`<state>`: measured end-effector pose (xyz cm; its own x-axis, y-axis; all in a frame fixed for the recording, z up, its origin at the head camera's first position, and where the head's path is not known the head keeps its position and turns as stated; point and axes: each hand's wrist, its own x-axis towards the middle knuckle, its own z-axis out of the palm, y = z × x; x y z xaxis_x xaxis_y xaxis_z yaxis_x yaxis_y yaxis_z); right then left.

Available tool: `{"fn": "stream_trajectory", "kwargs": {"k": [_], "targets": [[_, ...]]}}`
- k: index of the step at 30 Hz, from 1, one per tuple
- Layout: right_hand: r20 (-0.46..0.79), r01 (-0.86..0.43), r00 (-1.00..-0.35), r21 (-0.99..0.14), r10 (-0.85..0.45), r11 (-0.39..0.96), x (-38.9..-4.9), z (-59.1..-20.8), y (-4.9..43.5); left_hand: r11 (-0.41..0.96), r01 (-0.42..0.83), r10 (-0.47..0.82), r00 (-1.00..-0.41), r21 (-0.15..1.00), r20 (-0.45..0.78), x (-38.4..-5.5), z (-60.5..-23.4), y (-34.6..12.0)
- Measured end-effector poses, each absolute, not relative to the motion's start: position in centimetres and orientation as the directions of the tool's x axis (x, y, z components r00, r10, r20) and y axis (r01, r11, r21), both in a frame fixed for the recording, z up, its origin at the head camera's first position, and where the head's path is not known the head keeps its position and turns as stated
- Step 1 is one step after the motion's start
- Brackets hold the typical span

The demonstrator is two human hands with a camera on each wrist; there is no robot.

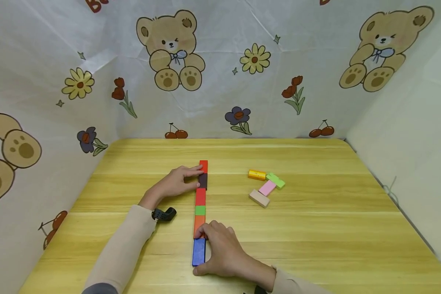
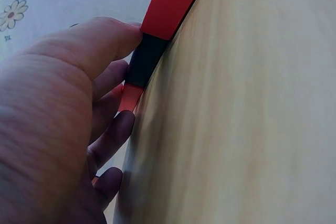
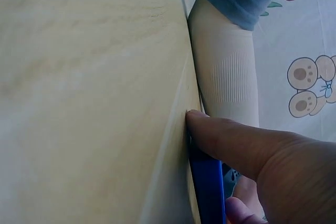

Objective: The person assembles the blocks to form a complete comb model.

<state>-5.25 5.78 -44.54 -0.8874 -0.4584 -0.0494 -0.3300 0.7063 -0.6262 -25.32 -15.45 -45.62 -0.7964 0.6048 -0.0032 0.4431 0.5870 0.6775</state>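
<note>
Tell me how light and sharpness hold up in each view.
Head: bright, the blue block crisp-edged, creases visible on the cloth. Left wrist: dimmer, the left hand shaded, the table soft with shadow beside the dark block. Right wrist: table grain smeared, blue block in shade.

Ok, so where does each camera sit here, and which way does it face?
Head: worn on the head, facing forward and down at the row of blocks; left hand, right hand, left sleeve and right sleeve show.
Left wrist: on that wrist, facing past the left hand toward the dark block; the hand fills the left side.
Right wrist: on that wrist, facing across the blue block; right hand and left sleeve show.
Shared: head and right wrist both show the blue block.
</note>
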Motion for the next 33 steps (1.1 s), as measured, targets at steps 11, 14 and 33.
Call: {"fn": "stream_trajectory", "kwargs": {"k": [11, 14, 33], "targets": [[-0.03, -0.344, -0.888, -0.62, -0.459, 0.705, -4.9, -44.4, 5.9, 0.572, 0.443, 0.612, -0.791, 0.691, 0.001, -25.3, -45.7, -15.4], [-0.061, -0.32, -0.883, -0.647, -0.465, 0.692, -5.0, -44.2, 6.1, 0.574, 0.447, 0.612, -0.791, 0.687, 0.003, -25.3, -45.8, -15.4], [-0.071, -0.147, -0.935, -0.814, -0.348, 0.562, -6.8, -40.7, 10.0, 0.606, 0.425, 0.592, -0.805, 0.672, -0.025, -25.5, -45.8, -15.5]]}}
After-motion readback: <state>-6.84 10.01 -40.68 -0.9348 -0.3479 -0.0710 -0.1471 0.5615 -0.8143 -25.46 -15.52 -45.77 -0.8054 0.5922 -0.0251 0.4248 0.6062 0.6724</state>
